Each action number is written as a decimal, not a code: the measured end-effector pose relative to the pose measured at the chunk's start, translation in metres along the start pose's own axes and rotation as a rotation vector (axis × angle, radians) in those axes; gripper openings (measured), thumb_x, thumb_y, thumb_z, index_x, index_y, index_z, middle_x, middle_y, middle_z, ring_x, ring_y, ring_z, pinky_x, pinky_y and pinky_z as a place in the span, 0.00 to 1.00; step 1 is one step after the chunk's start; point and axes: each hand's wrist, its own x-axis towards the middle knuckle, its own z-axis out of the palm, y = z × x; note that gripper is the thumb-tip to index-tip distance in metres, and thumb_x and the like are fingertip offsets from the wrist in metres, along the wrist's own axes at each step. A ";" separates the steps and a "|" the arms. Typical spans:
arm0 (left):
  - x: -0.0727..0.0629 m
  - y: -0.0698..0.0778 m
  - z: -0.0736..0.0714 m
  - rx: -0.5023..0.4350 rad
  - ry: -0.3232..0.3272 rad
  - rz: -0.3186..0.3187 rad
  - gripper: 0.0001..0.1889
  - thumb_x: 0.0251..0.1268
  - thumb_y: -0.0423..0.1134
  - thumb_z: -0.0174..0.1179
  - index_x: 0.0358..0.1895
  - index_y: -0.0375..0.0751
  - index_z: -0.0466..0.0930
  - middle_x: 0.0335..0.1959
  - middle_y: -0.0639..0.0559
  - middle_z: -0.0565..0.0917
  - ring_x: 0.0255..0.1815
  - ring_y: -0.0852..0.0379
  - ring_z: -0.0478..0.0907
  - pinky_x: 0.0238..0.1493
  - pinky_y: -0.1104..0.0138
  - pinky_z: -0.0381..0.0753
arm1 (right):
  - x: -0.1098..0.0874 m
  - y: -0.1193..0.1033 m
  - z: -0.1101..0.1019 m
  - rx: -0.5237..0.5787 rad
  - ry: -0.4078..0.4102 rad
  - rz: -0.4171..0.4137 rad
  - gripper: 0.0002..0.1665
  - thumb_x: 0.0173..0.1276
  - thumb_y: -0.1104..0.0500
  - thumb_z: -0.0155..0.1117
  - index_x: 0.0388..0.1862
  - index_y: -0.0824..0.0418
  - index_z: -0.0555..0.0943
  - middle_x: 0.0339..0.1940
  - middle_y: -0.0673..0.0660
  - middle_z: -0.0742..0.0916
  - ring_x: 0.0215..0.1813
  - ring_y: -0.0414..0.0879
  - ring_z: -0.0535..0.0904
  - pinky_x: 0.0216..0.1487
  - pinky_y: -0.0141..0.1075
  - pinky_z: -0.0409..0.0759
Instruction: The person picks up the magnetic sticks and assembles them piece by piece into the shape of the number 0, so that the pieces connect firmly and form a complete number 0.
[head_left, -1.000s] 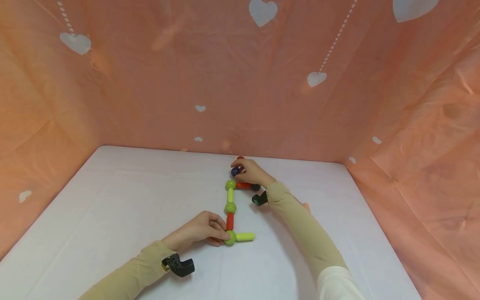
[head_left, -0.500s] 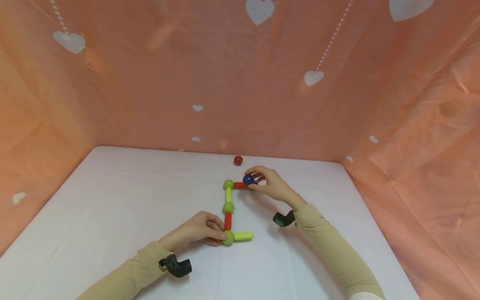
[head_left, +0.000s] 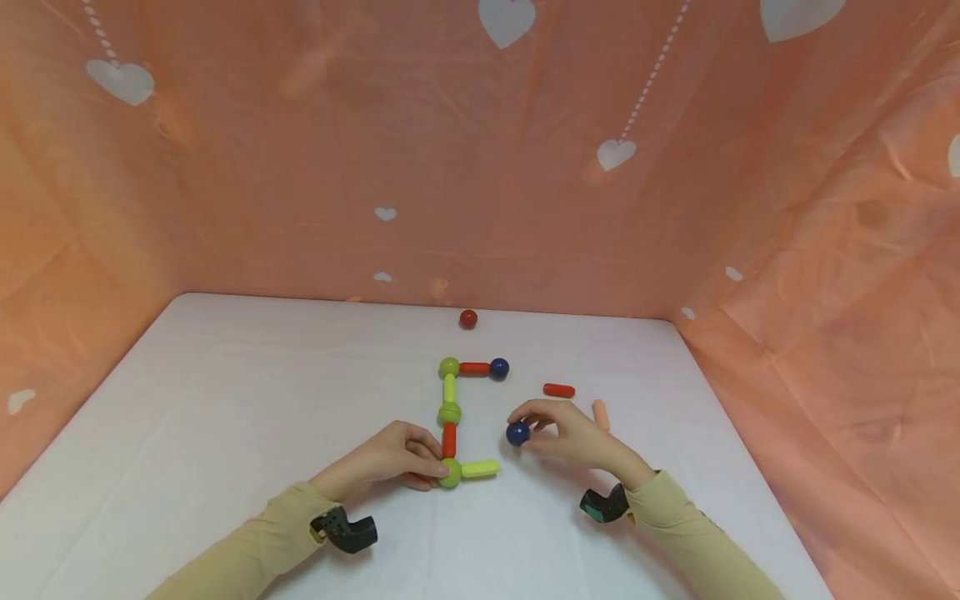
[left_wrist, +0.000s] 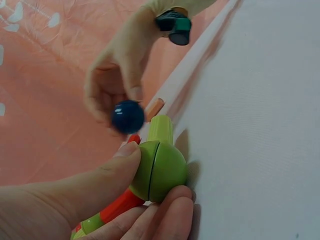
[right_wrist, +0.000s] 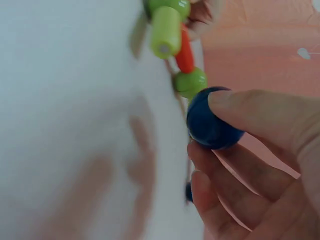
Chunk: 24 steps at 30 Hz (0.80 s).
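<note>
My left hand (head_left: 397, 457) pinches the near green ball (left_wrist: 169, 172) of a chain of balls and rods lying on the table. From that ball a yellow-green rod (head_left: 480, 469) points right, and a red rod (head_left: 449, 440) leads back to a middle green ball (head_left: 450, 413). Beyond it come a yellow-green rod (head_left: 449, 388), the far green ball (head_left: 449, 367), another red rod (head_left: 474, 368) and a blue ball (head_left: 499, 368) at the end. Above the table, right of the chain, my right hand (head_left: 570, 433) holds a loose blue ball (right_wrist: 212, 119) between thumb and fingers.
Near the table's back edge sits a red ball (head_left: 468, 319). A loose red rod (head_left: 558, 390) and an orange rod (head_left: 601, 414) lie beyond my right hand. Pink cloth (head_left: 420, 150) with white hearts hangs behind the white table (head_left: 247, 383).
My right hand has carried the blue ball from the far end of the chain towards me and to the right. The left hand keeps its hold on the near green ball.
</note>
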 end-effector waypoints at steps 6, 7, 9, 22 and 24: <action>-0.001 0.001 0.001 -0.010 0.006 -0.002 0.16 0.53 0.34 0.71 0.42 0.28 0.79 0.31 0.44 0.84 0.31 0.53 0.83 0.35 0.62 0.85 | -0.010 0.004 0.012 0.011 -0.075 0.033 0.20 0.61 0.63 0.70 0.52 0.57 0.80 0.48 0.46 0.83 0.47 0.40 0.78 0.52 0.38 0.78; -0.001 0.001 0.001 -0.009 0.012 -0.004 0.16 0.53 0.34 0.71 0.42 0.28 0.79 0.31 0.44 0.84 0.31 0.53 0.83 0.35 0.62 0.85 | -0.011 0.004 0.013 0.019 -0.085 0.035 0.20 0.61 0.64 0.70 0.52 0.57 0.80 0.48 0.46 0.83 0.47 0.40 0.78 0.52 0.38 0.78; -0.001 0.002 0.001 -0.008 0.023 -0.006 0.16 0.53 0.34 0.71 0.42 0.29 0.79 0.31 0.45 0.84 0.31 0.53 0.84 0.35 0.62 0.85 | -0.012 0.003 0.014 0.031 -0.102 0.039 0.20 0.61 0.64 0.70 0.52 0.57 0.79 0.49 0.47 0.83 0.48 0.41 0.78 0.52 0.38 0.78; -0.003 0.004 0.005 0.010 0.048 -0.014 0.18 0.52 0.36 0.72 0.43 0.29 0.79 0.31 0.45 0.84 0.31 0.53 0.84 0.34 0.62 0.85 | -0.011 -0.001 0.023 0.046 -0.136 0.053 0.20 0.61 0.64 0.70 0.52 0.54 0.80 0.48 0.44 0.83 0.47 0.39 0.78 0.53 0.36 0.77; -0.003 0.004 0.006 0.004 0.053 -0.014 0.18 0.52 0.36 0.72 0.43 0.29 0.79 0.31 0.45 0.84 0.31 0.53 0.83 0.34 0.62 0.85 | -0.011 -0.002 0.023 0.042 -0.133 0.058 0.20 0.61 0.64 0.70 0.52 0.54 0.80 0.47 0.44 0.83 0.47 0.39 0.78 0.53 0.36 0.77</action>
